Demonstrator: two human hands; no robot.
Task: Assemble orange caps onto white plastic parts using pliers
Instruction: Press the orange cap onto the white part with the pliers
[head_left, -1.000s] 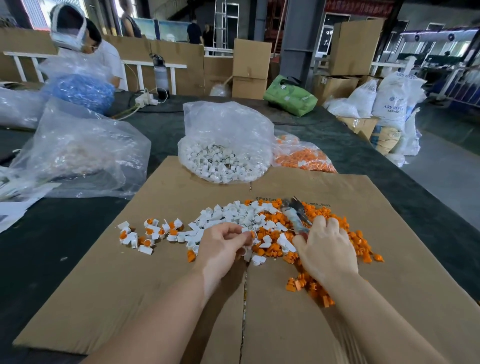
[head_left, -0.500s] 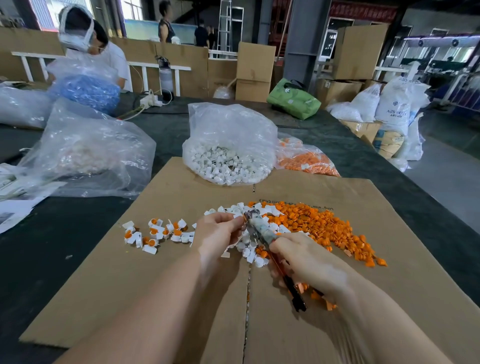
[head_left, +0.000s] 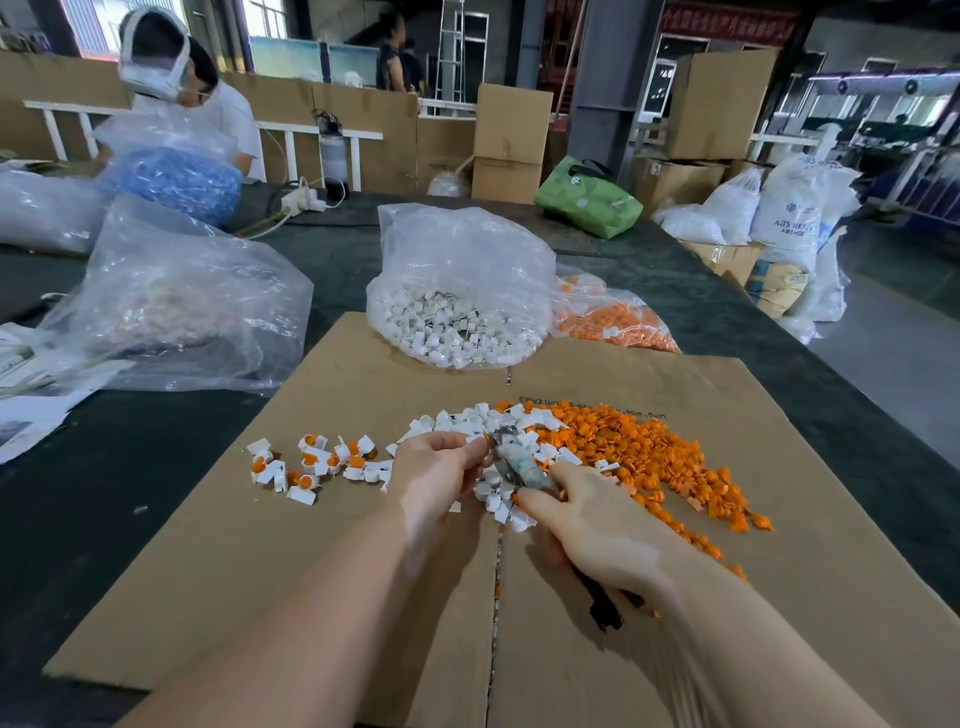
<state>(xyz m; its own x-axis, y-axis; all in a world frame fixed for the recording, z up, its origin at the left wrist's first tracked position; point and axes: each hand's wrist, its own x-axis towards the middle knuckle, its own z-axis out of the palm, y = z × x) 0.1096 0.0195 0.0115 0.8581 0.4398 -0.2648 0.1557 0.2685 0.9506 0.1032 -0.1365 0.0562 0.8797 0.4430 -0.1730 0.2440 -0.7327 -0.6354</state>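
Observation:
A flat cardboard sheet (head_left: 363, 571) carries a heap of loose white plastic parts (head_left: 467, 423) and a wide spread of orange caps (head_left: 639, 452). Left of them lies a small group of white parts with orange caps in them (head_left: 311, 462). My right hand (head_left: 587, 519) grips the handles of the pliers (head_left: 514, 460), whose jaws point up and left over the white heap. My left hand (head_left: 436, 473) pinches a small part at the pliers' jaws; the part itself is mostly hidden by my fingers.
Behind the sheet stand a clear bag of white parts (head_left: 457, 306) and a bag of orange caps (head_left: 613, 319). A large clear bag (head_left: 171, 306) lies to the left. A person (head_left: 182, 93) sits at the far left behind a bag of blue pieces (head_left: 171, 179).
My right hand lifted the pliers off the pile and turned their jaws toward my left hand. My left hand rose slightly with its pinched part to meet the jaws.

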